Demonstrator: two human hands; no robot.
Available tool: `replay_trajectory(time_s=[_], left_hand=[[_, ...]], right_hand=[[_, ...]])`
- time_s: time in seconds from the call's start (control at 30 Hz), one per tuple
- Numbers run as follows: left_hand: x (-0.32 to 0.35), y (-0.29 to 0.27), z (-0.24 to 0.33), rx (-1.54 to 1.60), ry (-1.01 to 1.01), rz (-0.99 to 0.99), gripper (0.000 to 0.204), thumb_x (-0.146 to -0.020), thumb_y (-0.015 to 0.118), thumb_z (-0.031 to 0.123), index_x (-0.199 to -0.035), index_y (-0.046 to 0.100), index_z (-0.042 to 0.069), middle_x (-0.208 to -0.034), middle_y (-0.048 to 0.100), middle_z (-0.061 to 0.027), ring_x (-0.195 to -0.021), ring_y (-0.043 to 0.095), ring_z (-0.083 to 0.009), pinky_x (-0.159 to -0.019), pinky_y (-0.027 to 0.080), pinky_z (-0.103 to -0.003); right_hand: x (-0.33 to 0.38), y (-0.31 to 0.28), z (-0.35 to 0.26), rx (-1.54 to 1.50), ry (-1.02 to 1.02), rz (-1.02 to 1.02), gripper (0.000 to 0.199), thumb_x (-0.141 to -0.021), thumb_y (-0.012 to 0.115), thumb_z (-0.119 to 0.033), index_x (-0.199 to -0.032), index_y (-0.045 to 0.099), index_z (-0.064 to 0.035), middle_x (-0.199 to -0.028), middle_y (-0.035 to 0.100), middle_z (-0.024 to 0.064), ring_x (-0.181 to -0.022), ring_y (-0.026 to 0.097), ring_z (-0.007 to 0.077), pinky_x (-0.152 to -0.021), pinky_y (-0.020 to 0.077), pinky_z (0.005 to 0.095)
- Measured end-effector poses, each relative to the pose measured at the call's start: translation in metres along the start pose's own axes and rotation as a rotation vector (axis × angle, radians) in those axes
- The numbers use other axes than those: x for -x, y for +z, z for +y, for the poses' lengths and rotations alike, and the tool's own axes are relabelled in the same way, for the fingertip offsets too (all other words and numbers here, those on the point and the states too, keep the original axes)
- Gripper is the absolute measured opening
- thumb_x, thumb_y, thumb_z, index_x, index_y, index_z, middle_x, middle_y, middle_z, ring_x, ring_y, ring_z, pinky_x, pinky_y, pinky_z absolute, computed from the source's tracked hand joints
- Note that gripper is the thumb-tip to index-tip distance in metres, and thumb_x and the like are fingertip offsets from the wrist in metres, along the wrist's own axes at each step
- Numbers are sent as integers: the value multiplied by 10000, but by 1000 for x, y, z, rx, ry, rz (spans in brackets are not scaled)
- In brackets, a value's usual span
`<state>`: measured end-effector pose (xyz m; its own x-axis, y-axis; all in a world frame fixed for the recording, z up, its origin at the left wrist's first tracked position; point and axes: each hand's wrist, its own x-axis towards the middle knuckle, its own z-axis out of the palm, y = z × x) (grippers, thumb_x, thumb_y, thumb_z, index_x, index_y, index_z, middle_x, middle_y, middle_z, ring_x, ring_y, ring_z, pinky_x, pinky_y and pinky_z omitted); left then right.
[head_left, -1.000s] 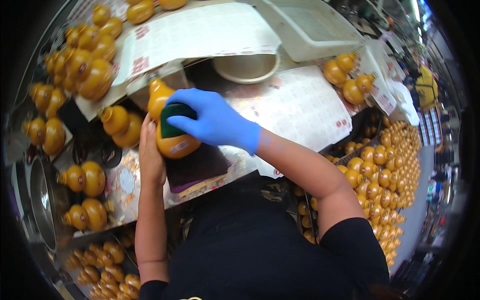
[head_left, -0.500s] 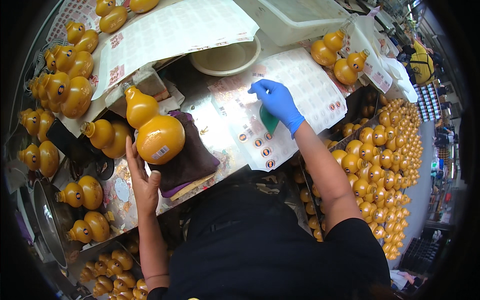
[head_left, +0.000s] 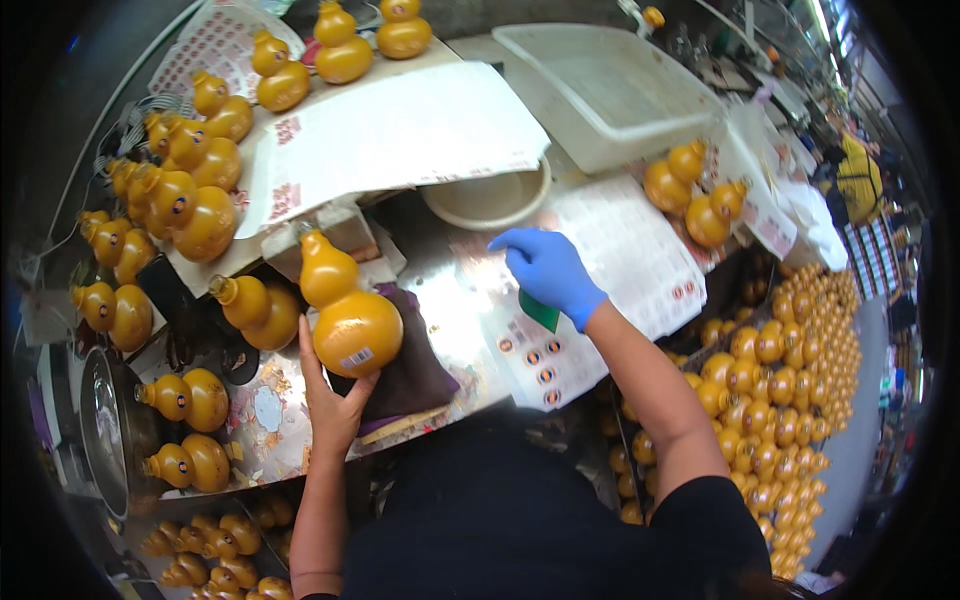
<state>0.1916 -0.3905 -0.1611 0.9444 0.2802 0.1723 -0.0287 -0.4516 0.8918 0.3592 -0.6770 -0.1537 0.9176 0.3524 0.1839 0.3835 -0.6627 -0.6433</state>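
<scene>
One gourd (head_left: 362, 318) touches left grip (head_left: 334, 408).

Between the left grip (head_left: 338, 405) and the right grip (head_left: 552, 275), a hand could pass low over the tabletop (head_left: 445, 320). A large gourd-shaped bottle (head_left: 357, 332) blocks the left grip's right side; a second bottle (head_left: 268, 318) crowds it farther forward. Ahead of the right grip sits a bowl (head_left: 490, 200); clearance beneath that grip is hard to judge.

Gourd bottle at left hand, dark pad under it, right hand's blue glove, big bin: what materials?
Gourd bottle: glossy, perhaps glazed ceramic or coated glass; bright highlights.
Dark pad: matte, likely fabric; rumpled purple edge.
Blue glove: thin, smooth rubber, maybe nitrile; hugs the hand.
Bin: smooth, probably plastic; cloudy, translucent walls.
</scene>
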Motion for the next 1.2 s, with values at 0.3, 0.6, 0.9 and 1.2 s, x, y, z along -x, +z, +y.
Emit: replay_trajectory(time_s=[0.3, 0.6, 0.9, 1.2], left_hand=[[-3, 4, -17, -4, -6, 35, 960, -724, 807, 188, -1476, 229, 35, -1386, 417, -209, -1282, 412, -356, -1068, 322, -421], [2, 1, -17, -180, -12, -22, 978, -718, 819, 208, -1479, 225, 46, -1449, 352, -176, -1325, 369, -335, -1089, 305, -405], [3, 1, -18, -179, -11, 13, 950, -719, 812, 183, -1475, 246, 71, -1381, 423, -173, -1263, 414, -347, -1058, 322, -424], [-2, 2, -13, -104, -11, 23, 921, -715, 795, 211, -1460, 272, 75, -1365, 432, -175, -1257, 416, -350, -1052, 298, -430]], right_hand=[[-169, 11, -89, 1, -338, -71, 336, -887, 469, -149, -1159, 665, -174, -1045, 675, 145, -963, 640, 320, -845, 510, 384], [-298, 110, -169, 474, -226, -301, 369, -879, 450, -159, -1188, 650, -130, -1169, 647, 142, -1065, 626, 311, -896, 496, 404], [-230, 25, -114, 711, -157, -387, 297, -864, 477, -171, -1038, 695, -71, -1104, 660, 184, -979, 649, 338, -841, 518, 425], [-171, -7, -99, 280, -296, -214, 396, -883, 451, -94, -1224, 635, -175, -1181, 630, 148, -1057, 602, 322, -955, 456, 367]])
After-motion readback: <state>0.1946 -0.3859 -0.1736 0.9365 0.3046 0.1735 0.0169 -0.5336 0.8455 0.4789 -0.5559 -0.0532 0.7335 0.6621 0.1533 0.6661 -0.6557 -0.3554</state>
